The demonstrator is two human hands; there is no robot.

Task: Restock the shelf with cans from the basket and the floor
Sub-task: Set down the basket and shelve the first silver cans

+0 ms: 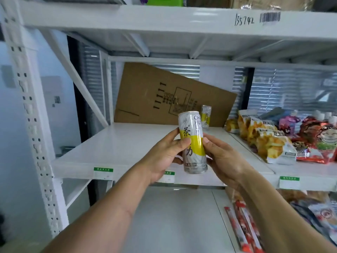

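Shelf; rear can perhaps half-hidden.

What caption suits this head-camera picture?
Both hands, left hand and right hand, hold a yellow-banded can before a white shelf.

Both arms extended, left hand, right hand, fingers curled

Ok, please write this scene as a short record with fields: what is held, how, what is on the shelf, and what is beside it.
held item: can, silver and yellow, upright
grip: left hand and right hand both hold the can, one on each side
position: in front of the shelf, not set down
already on shelf: one second can, at the back
behind it: cardboard sheet, leaning
right neighbour: snack bags
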